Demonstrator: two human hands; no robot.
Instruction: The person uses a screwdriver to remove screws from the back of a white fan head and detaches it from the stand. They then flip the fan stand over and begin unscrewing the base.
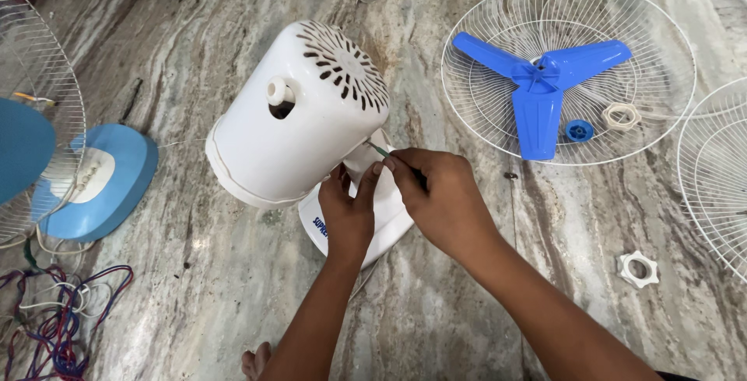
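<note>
A white fan motor housing [299, 116] with a vented back and a knob on top lies tilted on the marble floor, joined to a white base [389, 221]. My left hand [348, 214] grips the neck between housing and base. My right hand [440, 194] pinches a thin green-tipped tool [379, 150], whose tip touches the joint under the housing.
A white wire fan guard [661, 62] at upper right holds a blue three-blade fan blade [541, 85], a blue cap [578, 129] and a white ring [622, 115]. A white lock nut [638, 269] lies right. Another guard [720, 186], blue-and-white base [101, 182] and tangled wires [58, 319] lie around.
</note>
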